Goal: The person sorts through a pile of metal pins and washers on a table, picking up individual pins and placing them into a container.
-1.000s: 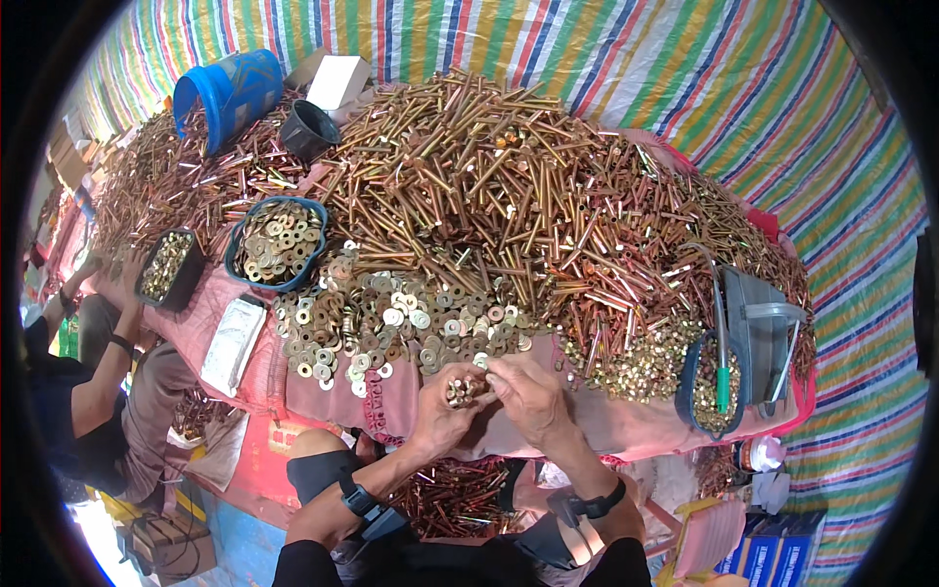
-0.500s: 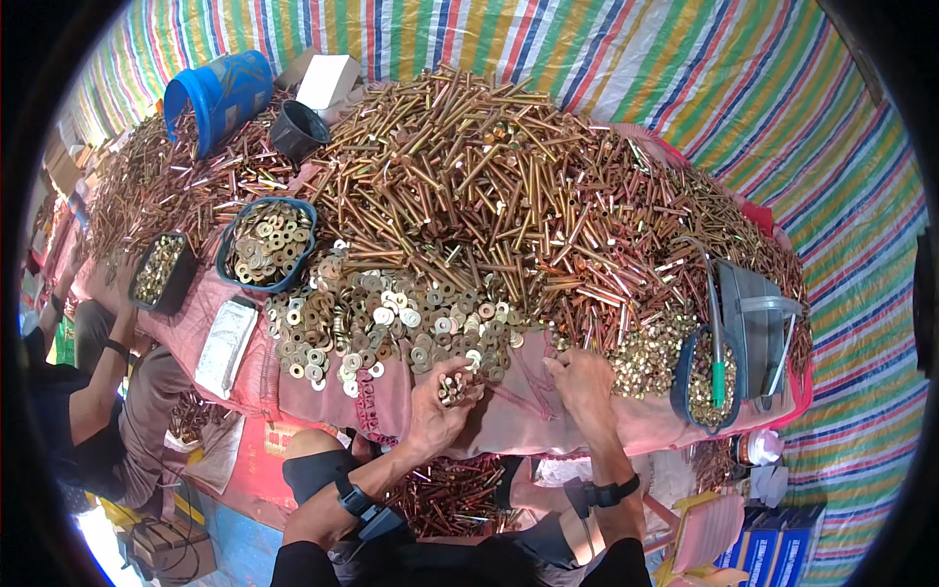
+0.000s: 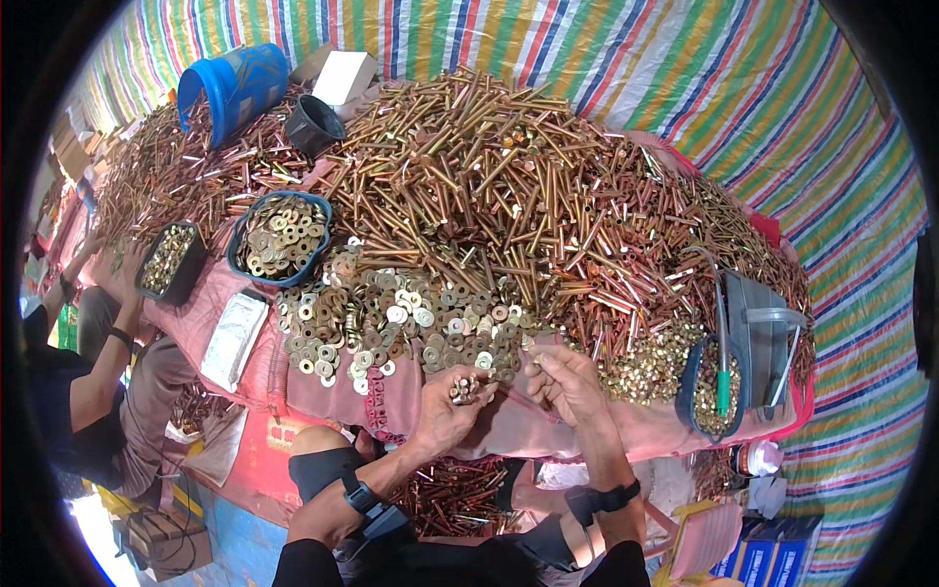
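My left hand (image 3: pixel 448 413) is closed round a bundle of bolts (image 3: pixel 466 390), whose round ends face up. My right hand (image 3: pixel 569 383) is just to its right, thumb and fingers pinched together; whatever they hold is too small to make out. Beyond both hands lies a spread of flat metal washers (image 3: pixel 440 318) on the pink cloth (image 3: pixel 489 430). Behind the washers rises a large heap of long copper- and gold-coloured bolts (image 3: pixel 489 186). A pile of small shiny nuts (image 3: pixel 641 367) lies to the right of my right hand.
At right, a blue tub (image 3: pixel 685 399) of nuts stands beside a grey scoop-like container (image 3: pixel 758 298). Leftward are a blue basin (image 3: pixel 233 256) of washers, a black tray (image 3: pixel 184 279), a silvery packet (image 3: pixel 235 338) and a tipped blue bucket (image 3: pixel 249 93). A co-worker's arm (image 3: pixel 106 367) reaches in at far left.
My right hand has moved slightly left and nearer my left hand, its fingertips pinched. My left hand keeps the bundle, shifted slightly right. The whole view has shifted a little.
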A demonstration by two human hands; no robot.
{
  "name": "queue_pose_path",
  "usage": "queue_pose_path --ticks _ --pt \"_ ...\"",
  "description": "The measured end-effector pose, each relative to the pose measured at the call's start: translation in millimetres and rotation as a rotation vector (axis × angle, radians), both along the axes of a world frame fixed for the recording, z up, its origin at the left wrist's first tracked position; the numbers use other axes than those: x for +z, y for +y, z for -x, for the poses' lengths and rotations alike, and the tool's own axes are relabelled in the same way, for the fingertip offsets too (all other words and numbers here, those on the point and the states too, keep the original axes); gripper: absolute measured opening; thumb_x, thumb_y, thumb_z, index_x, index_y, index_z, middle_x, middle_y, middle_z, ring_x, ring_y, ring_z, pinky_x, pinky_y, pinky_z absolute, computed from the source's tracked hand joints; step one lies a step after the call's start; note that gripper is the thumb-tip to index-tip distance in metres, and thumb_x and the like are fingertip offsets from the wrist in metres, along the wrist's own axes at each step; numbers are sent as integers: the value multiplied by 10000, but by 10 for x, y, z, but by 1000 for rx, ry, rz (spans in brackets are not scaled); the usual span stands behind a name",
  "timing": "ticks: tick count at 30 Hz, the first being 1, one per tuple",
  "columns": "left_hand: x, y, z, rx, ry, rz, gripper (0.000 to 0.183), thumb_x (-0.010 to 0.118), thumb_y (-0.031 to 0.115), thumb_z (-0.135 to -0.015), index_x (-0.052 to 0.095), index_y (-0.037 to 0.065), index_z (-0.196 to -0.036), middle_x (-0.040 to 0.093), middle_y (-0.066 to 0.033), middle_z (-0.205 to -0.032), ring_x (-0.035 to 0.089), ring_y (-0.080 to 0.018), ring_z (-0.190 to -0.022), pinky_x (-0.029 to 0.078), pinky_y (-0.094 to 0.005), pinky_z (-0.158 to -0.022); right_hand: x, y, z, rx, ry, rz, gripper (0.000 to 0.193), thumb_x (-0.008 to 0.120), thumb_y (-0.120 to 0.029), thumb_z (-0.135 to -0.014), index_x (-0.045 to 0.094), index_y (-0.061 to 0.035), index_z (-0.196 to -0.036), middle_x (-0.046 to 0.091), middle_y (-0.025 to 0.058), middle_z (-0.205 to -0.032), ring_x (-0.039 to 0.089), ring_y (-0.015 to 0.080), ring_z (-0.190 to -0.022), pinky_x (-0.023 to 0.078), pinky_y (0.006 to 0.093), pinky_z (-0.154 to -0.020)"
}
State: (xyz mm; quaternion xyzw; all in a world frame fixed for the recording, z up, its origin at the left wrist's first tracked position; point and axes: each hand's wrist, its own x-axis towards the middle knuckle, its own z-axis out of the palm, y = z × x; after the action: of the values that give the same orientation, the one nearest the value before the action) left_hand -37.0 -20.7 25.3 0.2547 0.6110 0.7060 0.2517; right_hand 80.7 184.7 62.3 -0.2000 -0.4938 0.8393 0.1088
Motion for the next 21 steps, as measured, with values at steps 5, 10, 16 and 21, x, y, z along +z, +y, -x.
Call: queue_pose_path --ticks 5,10,16,21 --pt "-9 -11 7 -21 -27 -26 170 795 45 -953 726 -8 -1098 718 -23 -941 640 -76 -859 534 -247 -761 15 -150 66 33 11 -45 388 656 -149 -1071 606 64 -1391 745 153 -1073 760 201 -860 630 305 -720" --pt "6 7 14 -36 -28 -34 165 796 49 -950 730 -14 -1088 717 -36 -938 638 -86 -861 526 -255 -760 144 -306 105 39 2 -513 314 671 -114 -1056 664 40 -1330 749 133 -1112 754 181 -822 613 272 -735" --pt "3 -15 42 -54 31 -49 147 793 43 -951 730 -13 -1071 711 -41 -937 632 -93 -866 519 -264 -769 320 -503 236 45 153 -1157 201 711 -64 -998 737 26 -1175 732 86 -1037 712 199 -897 567 324 -784" --pt "-12 -29 59 -77 34 -68 148 797 37 -942 734 -6 -1069 697 -38 -950 627 -98 -883 518 -270 -795 331 -525 252 32 169 -1281 188 767 -54 -945 735 28 -1110 725 102 -1018 695 204 -904 552 332 -787"
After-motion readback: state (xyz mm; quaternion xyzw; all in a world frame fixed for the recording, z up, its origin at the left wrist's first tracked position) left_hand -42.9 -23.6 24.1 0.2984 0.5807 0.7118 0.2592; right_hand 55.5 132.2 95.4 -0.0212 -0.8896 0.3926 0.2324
